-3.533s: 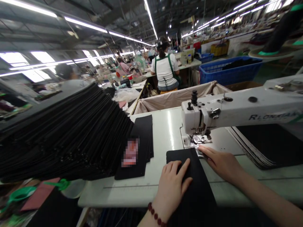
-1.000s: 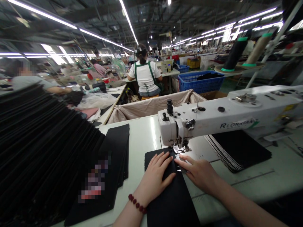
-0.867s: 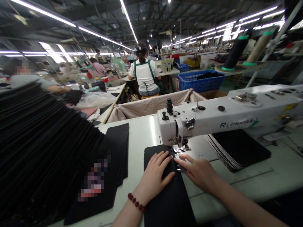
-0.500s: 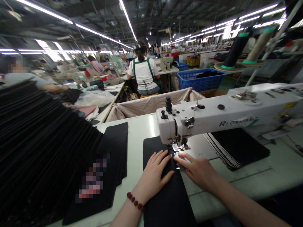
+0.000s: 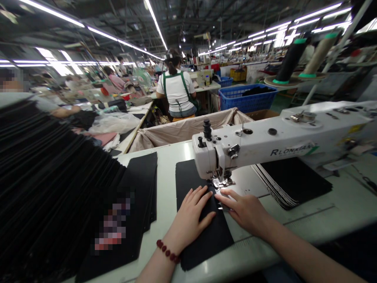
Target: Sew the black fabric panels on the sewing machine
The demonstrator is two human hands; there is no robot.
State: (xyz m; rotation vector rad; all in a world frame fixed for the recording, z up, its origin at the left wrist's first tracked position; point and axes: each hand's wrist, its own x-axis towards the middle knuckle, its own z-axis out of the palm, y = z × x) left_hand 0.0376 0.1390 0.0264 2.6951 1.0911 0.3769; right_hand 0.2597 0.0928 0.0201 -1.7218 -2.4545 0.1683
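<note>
A black fabric panel (image 5: 206, 243) lies on the pale green table, its right edge under the presser foot of a white sewing machine (image 5: 250, 141). My left hand (image 5: 193, 216) rests flat on the panel with fingers spread, a dark red bead bracelet at the wrist. Just right of it, my right hand (image 5: 244, 210) has its fingertips at the panel's edge, close in front of the presser foot. A small pair of metal snips (image 5: 224, 206) shows under the right fingers, its pointed tips facing left; the palm hides the rest.
A tall pile of black pieces (image 5: 53, 188) fills the left, beside a thinner black stack (image 5: 138, 196). Another stack (image 5: 294, 181) lies behind the machine arm. Beyond are a cloth-lined bin (image 5: 176, 129), a blue basket (image 5: 247, 98) and a seated person (image 5: 178, 90).
The black panel has slid away from me through the machine, and its near edge now shows on the table. Both hands keep nearly the same place by the presser foot.
</note>
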